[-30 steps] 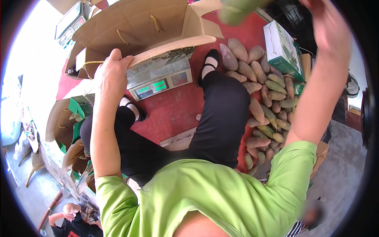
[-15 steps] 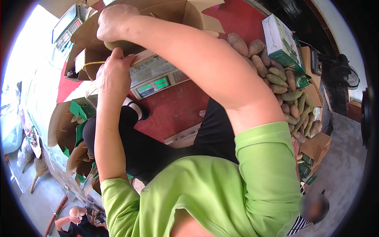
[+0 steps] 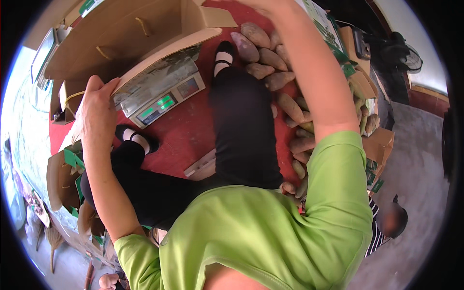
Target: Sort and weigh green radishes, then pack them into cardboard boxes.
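My left hand [image 3: 98, 104] is closed on the near rim of a large open cardboard box [image 3: 118, 48], thumb and forefinger over its edge. The box has yellow rope handles and stands on a digital scale [image 3: 166, 106] with green lit displays. My right arm reaches far forward across the scene. Only part of my right hand [image 3: 263, 4] shows at the top edge, and its fingers are cut off, so what it holds is hidden. Just below it lies a pile of large brown and purplish tubers [image 3: 270, 59], like sweet potatoes, on the red floor covering [image 3: 186, 140].
Greener tubers and a printed carton [image 3: 321, 24] lie beyond my right arm. Open cardboard boxes [image 3: 58, 181] with green flaps stand on the left. A second scale [image 3: 43, 58] is at the far left, a fan [image 3: 401, 53] at the right. Another person [image 3: 386, 222] is behind at lower right.
My right hand has left the box and swung right to the top edge, above the tubers. The left hand stays on the box rim. The view has shifted, and my right leg now shows stretched forward.
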Action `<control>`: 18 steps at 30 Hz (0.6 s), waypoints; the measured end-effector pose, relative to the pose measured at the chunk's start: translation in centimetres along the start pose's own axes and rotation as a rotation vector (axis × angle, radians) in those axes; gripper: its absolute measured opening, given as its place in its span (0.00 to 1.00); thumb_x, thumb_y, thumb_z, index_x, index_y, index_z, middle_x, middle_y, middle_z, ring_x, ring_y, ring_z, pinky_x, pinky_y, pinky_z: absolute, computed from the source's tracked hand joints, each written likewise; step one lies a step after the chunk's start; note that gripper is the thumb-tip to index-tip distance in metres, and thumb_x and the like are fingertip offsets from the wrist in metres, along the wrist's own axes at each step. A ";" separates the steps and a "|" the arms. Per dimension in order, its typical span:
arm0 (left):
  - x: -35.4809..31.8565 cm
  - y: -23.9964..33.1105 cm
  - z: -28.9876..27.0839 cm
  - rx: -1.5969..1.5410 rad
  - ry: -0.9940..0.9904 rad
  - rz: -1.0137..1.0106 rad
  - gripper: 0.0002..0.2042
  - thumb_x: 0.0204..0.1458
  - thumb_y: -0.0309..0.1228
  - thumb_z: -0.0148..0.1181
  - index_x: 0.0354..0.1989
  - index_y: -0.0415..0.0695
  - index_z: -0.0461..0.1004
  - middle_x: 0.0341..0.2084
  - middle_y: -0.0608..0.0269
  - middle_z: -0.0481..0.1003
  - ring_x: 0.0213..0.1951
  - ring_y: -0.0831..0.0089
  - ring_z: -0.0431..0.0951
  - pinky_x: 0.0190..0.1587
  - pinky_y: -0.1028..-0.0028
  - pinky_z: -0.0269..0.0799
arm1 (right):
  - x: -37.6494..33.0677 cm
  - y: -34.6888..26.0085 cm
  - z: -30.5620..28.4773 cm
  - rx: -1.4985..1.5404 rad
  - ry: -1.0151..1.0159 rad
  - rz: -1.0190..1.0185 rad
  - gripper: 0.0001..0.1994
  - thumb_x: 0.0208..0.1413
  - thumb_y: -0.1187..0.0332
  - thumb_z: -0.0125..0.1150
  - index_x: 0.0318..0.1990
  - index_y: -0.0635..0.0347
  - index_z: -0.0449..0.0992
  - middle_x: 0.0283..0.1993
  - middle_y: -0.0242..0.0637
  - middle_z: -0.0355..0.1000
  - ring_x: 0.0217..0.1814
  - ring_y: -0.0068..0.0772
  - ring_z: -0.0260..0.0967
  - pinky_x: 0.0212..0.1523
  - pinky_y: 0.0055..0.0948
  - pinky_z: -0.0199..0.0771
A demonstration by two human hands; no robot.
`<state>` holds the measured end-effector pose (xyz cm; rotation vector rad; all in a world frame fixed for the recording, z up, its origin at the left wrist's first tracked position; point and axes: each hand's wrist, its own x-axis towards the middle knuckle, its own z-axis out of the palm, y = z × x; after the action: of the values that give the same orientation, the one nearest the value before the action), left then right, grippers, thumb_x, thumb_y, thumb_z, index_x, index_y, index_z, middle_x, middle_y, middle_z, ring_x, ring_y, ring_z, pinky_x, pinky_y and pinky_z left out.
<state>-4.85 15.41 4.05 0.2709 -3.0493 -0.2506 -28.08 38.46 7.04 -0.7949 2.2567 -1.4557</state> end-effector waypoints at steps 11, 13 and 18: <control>-0.3 -0.6 0.5 0.010 0.009 -0.048 0.15 0.50 0.19 0.53 0.46 0.43 0.77 0.29 0.56 0.64 0.32 0.59 0.71 0.37 0.64 0.67 | -23.5 25.4 -8.3 -0.269 0.351 0.701 0.11 0.51 0.63 0.57 0.34 0.62 0.78 0.27 0.39 0.76 0.31 0.34 0.75 0.35 0.34 0.72; 0.1 -0.5 0.7 -0.026 0.019 -0.031 0.15 0.50 0.18 0.54 0.46 0.42 0.77 0.28 0.57 0.63 0.31 0.60 0.69 0.37 0.65 0.66 | -30.0 32.0 -8.3 -0.415 0.403 0.731 0.12 0.51 0.62 0.55 0.33 0.61 0.79 0.30 0.42 0.77 0.33 0.40 0.76 0.36 0.36 0.72; -0.1 -1.1 1.0 0.022 -0.014 -0.040 0.16 0.50 0.18 0.53 0.47 0.43 0.77 0.28 0.57 0.63 0.31 0.62 0.70 0.36 0.65 0.66 | -41.0 39.5 -5.6 -0.480 0.304 1.227 0.05 0.54 0.69 0.52 0.33 0.58 0.75 0.23 0.29 0.69 0.19 0.27 0.67 0.20 0.28 0.68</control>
<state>-4.66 14.47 2.88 0.3332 -3.0649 -0.2228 -9.60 80.42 -27.18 0.7267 2.4945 -0.4532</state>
